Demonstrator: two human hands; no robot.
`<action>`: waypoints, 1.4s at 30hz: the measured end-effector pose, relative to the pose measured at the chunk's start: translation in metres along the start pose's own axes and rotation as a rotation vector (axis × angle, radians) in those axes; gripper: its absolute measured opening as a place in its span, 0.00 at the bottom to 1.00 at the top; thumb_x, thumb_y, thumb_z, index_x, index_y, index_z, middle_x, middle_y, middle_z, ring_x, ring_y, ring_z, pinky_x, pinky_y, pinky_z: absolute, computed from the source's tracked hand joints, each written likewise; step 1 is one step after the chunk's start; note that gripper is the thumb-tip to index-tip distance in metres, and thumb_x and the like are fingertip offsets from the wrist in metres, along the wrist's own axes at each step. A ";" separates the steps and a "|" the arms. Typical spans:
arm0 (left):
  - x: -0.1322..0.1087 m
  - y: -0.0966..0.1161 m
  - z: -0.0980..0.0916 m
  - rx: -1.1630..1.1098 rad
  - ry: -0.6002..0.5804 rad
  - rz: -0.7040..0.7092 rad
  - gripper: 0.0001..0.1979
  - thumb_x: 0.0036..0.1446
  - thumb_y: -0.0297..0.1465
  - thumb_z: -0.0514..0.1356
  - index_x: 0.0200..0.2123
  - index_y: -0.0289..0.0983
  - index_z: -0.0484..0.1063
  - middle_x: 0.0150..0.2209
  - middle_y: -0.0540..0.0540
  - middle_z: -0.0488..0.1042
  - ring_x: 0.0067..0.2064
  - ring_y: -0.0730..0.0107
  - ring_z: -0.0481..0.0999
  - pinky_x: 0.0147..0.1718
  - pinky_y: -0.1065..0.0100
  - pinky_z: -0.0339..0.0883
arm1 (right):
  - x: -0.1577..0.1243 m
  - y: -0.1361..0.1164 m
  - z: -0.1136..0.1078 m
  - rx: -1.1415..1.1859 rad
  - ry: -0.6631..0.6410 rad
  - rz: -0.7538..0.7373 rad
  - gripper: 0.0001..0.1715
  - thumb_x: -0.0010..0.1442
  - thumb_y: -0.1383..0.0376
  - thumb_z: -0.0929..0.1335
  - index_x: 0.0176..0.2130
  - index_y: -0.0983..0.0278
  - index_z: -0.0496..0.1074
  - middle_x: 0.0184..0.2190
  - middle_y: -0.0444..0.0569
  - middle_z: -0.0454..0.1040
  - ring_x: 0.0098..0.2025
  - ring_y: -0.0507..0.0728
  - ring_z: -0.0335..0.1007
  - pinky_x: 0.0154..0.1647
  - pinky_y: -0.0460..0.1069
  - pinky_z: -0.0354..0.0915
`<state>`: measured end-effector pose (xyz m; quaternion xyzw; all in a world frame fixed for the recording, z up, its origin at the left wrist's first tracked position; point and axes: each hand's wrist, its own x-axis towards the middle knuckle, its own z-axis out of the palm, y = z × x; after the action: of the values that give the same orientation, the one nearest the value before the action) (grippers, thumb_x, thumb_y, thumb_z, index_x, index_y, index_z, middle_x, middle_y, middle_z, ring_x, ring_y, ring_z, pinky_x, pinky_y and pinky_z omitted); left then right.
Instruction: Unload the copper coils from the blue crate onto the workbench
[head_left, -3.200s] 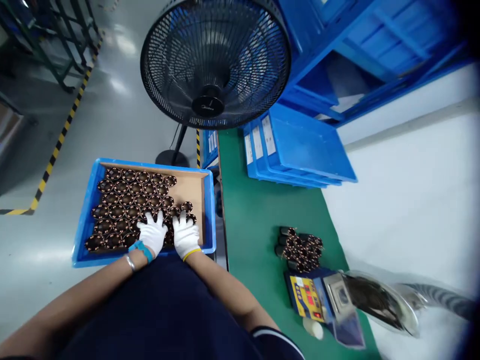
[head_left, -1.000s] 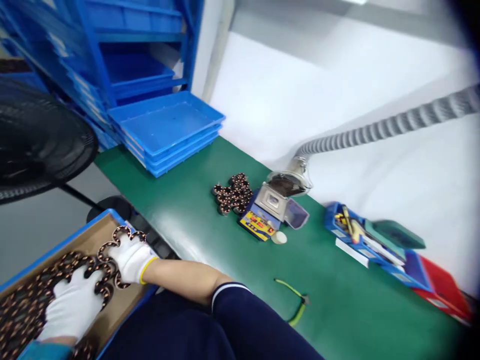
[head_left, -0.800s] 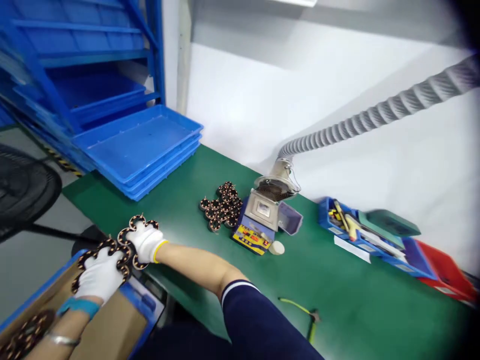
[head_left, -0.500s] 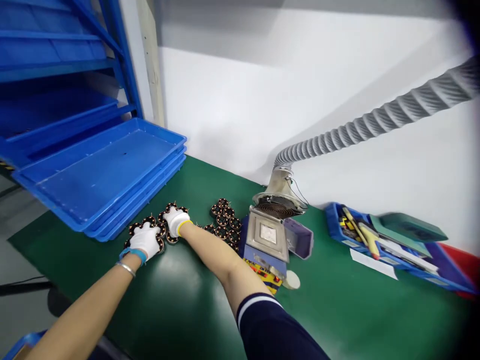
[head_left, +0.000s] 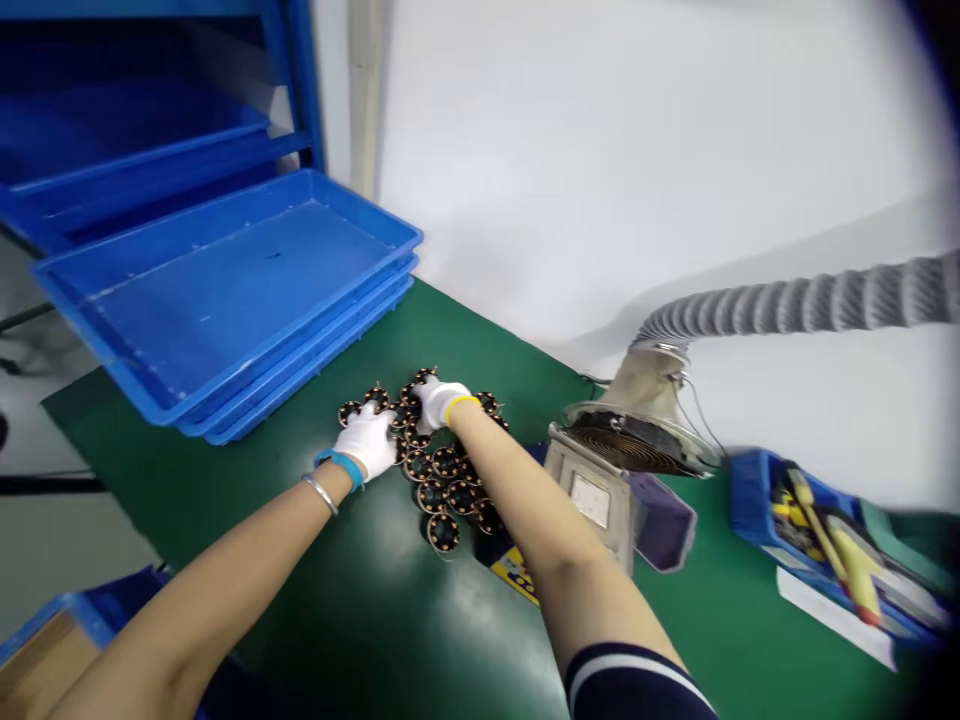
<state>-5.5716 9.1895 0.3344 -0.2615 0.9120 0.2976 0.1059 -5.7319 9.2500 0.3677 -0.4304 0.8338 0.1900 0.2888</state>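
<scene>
Several round black rings dotted with copper, like small motor stators [head_left: 444,532], lie close together on the green table. My left hand [head_left: 367,438], in a white glove with a blue band at the wrist, presses against the left side of the group. Its fingers are spread over the nearest rings. At the far side of the group, my right hand [head_left: 442,402], also gloved and with a yellow cuff, reaches down onto the rings, thumb and fingers apart. Its palm and forearm hide some of the rings.
Stacked blue trays [head_left: 247,270] stand at the left, near a blue rack [head_left: 300,90]. Right of the rings are a metal-topped device [head_left: 592,490], a fume hood [head_left: 637,430] on a grey hose [head_left: 795,300], a purple bin [head_left: 664,525] and a blue toolbox [head_left: 750,500].
My hands have slid the left-hand rings rightward across the table, against the other rings beside the device. The view has also shifted.
</scene>
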 end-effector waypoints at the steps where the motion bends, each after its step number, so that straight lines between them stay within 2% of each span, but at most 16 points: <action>1: -0.008 0.001 0.002 -0.059 0.019 0.014 0.28 0.55 0.32 0.59 0.61 0.37 0.67 0.66 0.34 0.56 0.62 0.43 0.63 0.60 0.52 0.63 | -0.006 0.001 -0.003 -0.009 0.006 0.003 0.51 0.44 0.61 0.79 0.64 0.60 0.63 0.65 0.62 0.57 0.58 0.67 0.68 0.53 0.56 0.68; 4: -0.045 0.001 0.011 -0.223 0.092 0.048 0.28 0.56 0.33 0.60 0.60 0.36 0.66 0.65 0.38 0.59 0.64 0.55 0.63 0.64 0.62 0.59 | -0.034 -0.009 -0.003 -0.055 0.060 0.008 0.47 0.51 0.62 0.75 0.66 0.64 0.59 0.62 0.66 0.60 0.57 0.68 0.69 0.52 0.59 0.69; 6: -0.085 -0.007 0.021 -0.321 0.178 0.053 0.28 0.57 0.35 0.60 0.60 0.37 0.66 0.66 0.41 0.59 0.64 0.61 0.63 0.64 0.65 0.59 | -0.055 -0.028 0.013 0.007 0.253 0.007 0.43 0.55 0.61 0.72 0.66 0.63 0.58 0.63 0.65 0.60 0.58 0.70 0.67 0.53 0.61 0.69; 8: -0.139 -0.027 0.036 -0.456 0.340 0.092 0.26 0.57 0.35 0.59 0.58 0.36 0.67 0.65 0.41 0.61 0.61 0.62 0.67 0.61 0.65 0.63 | -0.075 -0.059 0.048 0.168 0.515 -0.101 0.37 0.59 0.57 0.69 0.65 0.62 0.60 0.64 0.62 0.58 0.61 0.70 0.64 0.55 0.64 0.67; 10: -0.210 -0.057 0.057 -0.542 0.516 0.078 0.23 0.58 0.37 0.58 0.55 0.36 0.69 0.62 0.40 0.65 0.56 0.64 0.73 0.56 0.65 0.70 | -0.099 -0.103 0.099 0.408 0.792 -0.363 0.35 0.62 0.55 0.66 0.64 0.64 0.59 0.62 0.61 0.61 0.63 0.67 0.61 0.60 0.63 0.64; 11: -0.250 -0.076 0.070 -0.524 0.578 0.016 0.22 0.58 0.37 0.59 0.55 0.37 0.69 0.62 0.40 0.66 0.57 0.62 0.72 0.56 0.64 0.70 | -0.114 -0.129 0.128 0.517 0.841 -0.521 0.34 0.63 0.56 0.66 0.64 0.64 0.58 0.60 0.60 0.64 0.62 0.66 0.62 0.61 0.63 0.63; 13: -0.336 -0.115 0.098 -0.399 0.630 -0.151 0.25 0.57 0.40 0.61 0.55 0.36 0.68 0.61 0.37 0.66 0.61 0.58 0.67 0.60 0.59 0.66 | -0.151 -0.184 0.184 0.623 0.727 -0.803 0.31 0.63 0.60 0.66 0.63 0.62 0.58 0.57 0.58 0.67 0.60 0.62 0.64 0.61 0.60 0.65; 15: -0.418 -0.155 0.124 -0.223 0.666 -0.489 0.32 0.56 0.43 0.62 0.59 0.33 0.64 0.63 0.31 0.61 0.65 0.50 0.62 0.63 0.51 0.61 | -0.189 -0.240 0.230 0.600 0.476 -1.019 0.29 0.63 0.64 0.65 0.62 0.61 0.59 0.58 0.57 0.67 0.62 0.61 0.62 0.62 0.59 0.64; 17: -0.482 -0.197 0.141 -0.089 0.656 -0.809 0.41 0.50 0.45 0.65 0.62 0.29 0.60 0.66 0.26 0.54 0.67 0.43 0.56 0.64 0.49 0.57 | -0.217 -0.297 0.256 0.520 0.244 -1.097 0.32 0.60 0.63 0.67 0.62 0.63 0.60 0.62 0.58 0.63 0.64 0.61 0.60 0.63 0.57 0.63; 19: -0.524 -0.238 0.146 0.027 0.583 -0.992 0.48 0.46 0.47 0.67 0.66 0.31 0.56 0.69 0.27 0.46 0.69 0.37 0.48 0.63 0.44 0.54 | -0.230 -0.354 0.264 0.364 0.090 -1.059 0.38 0.56 0.62 0.69 0.64 0.63 0.59 0.66 0.57 0.56 0.64 0.62 0.60 0.61 0.55 0.65; 23: -0.554 -0.301 0.126 0.086 0.348 -1.026 0.51 0.46 0.51 0.64 0.69 0.40 0.50 0.72 0.34 0.38 0.70 0.35 0.40 0.60 0.32 0.50 | -0.228 -0.461 0.250 0.047 0.061 -1.056 0.46 0.54 0.59 0.71 0.67 0.58 0.55 0.70 0.57 0.46 0.64 0.65 0.58 0.62 0.56 0.61; 27: -0.552 -0.326 0.114 0.113 0.192 -0.938 0.48 0.50 0.47 0.63 0.70 0.41 0.48 0.72 0.39 0.38 0.70 0.33 0.39 0.54 0.28 0.54 | -0.226 -0.529 0.241 -0.164 0.153 -1.030 0.47 0.54 0.59 0.70 0.68 0.56 0.52 0.71 0.54 0.42 0.67 0.69 0.50 0.60 0.60 0.60; 30: -0.551 -0.325 0.116 0.115 0.210 -0.917 0.45 0.53 0.44 0.61 0.70 0.38 0.49 0.72 0.37 0.41 0.70 0.34 0.40 0.54 0.32 0.58 | -0.234 -0.545 0.247 -0.254 0.146 -0.993 0.44 0.54 0.61 0.69 0.67 0.55 0.54 0.71 0.53 0.43 0.66 0.69 0.49 0.56 0.60 0.62; 33: -0.553 -0.324 0.113 0.043 0.245 -0.958 0.49 0.50 0.47 0.63 0.70 0.38 0.48 0.72 0.37 0.38 0.70 0.34 0.41 0.56 0.32 0.55 | -0.245 -0.545 0.259 -0.170 0.197 -0.856 0.44 0.54 0.55 0.69 0.66 0.56 0.55 0.71 0.54 0.43 0.64 0.68 0.52 0.57 0.60 0.60; 37: -0.557 -0.332 0.095 -0.069 0.149 -0.922 0.51 0.47 0.42 0.63 0.71 0.40 0.44 0.73 0.40 0.34 0.70 0.35 0.39 0.56 0.29 0.54 | -0.251 -0.550 0.277 -0.077 0.155 -0.663 0.50 0.53 0.52 0.69 0.69 0.57 0.48 0.72 0.57 0.37 0.61 0.69 0.57 0.53 0.60 0.64; 42: -0.563 -0.347 0.086 -0.099 0.085 -0.833 0.49 0.48 0.37 0.62 0.71 0.42 0.44 0.73 0.38 0.31 0.70 0.32 0.40 0.53 0.31 0.60 | -0.247 -0.564 0.283 -0.048 0.094 -0.698 0.54 0.53 0.58 0.70 0.70 0.49 0.41 0.72 0.56 0.35 0.59 0.68 0.61 0.52 0.58 0.65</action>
<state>-4.9077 9.2363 0.2928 -0.6249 0.7165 0.2615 0.1668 -5.0612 9.2458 0.2733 -0.7044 0.6441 0.0793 0.2875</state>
